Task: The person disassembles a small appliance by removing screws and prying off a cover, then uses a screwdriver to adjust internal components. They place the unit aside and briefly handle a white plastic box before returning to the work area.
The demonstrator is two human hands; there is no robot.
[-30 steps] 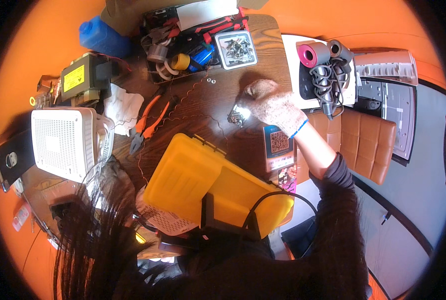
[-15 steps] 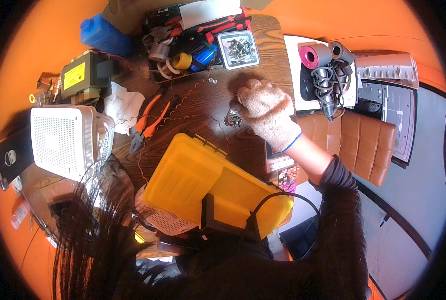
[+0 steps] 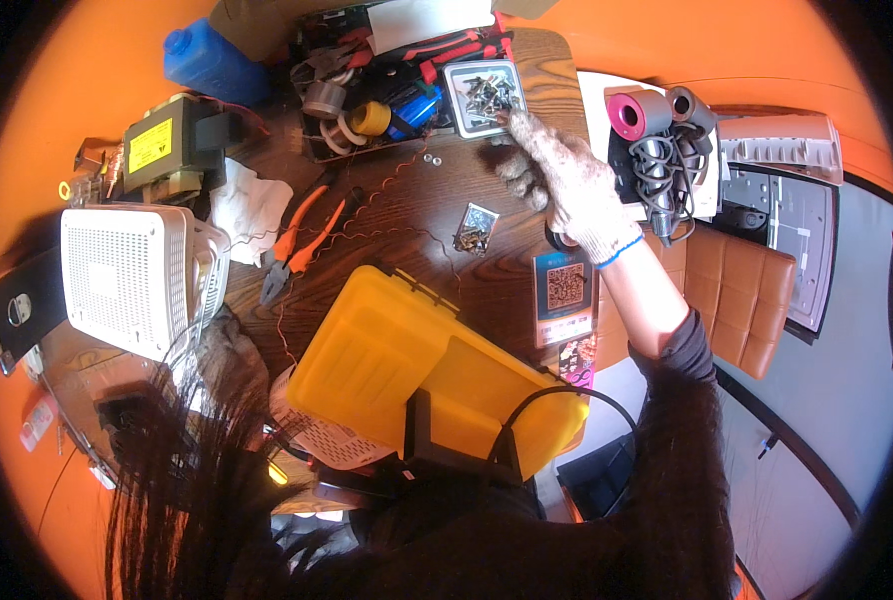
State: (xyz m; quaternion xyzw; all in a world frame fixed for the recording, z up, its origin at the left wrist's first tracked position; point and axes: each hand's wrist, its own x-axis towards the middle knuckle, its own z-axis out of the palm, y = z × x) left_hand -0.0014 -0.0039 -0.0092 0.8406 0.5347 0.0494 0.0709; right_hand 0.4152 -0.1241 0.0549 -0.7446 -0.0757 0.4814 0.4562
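My right hand [image 3: 572, 185], in a pale knitted work glove with a blue cuff edge, hovers over the right side of the table. One finger stretches to the lower right corner of a clear square box [image 3: 483, 130] of loose screws [image 3: 487, 97]. The lower fingers are bent and apart from it, and nothing shows in the hand. Below and to its left lies a small clear tray [image 3: 483, 214] with little metal pieces [image 3: 473, 238]. Two small round pieces [image 3: 433, 160] rest left of the hand. No part of my left hand is visible.
Orange-handled pliers [image 3: 297, 250] and thin copper wire lie left of centre. A yellow toolbox lid [image 3: 367, 350] fills the near side. A white perforated housing [image 3: 117, 280] and a transformer [image 3: 157, 150] stand left; a hair dryer [image 3: 639, 114] lies right. A tool bin [image 3: 347, 155] is behind.
My right hand has moved up and right from beside the small tray to the screw box. Its closed fingers have loosened, one stretching out. The small tray now shows fully.
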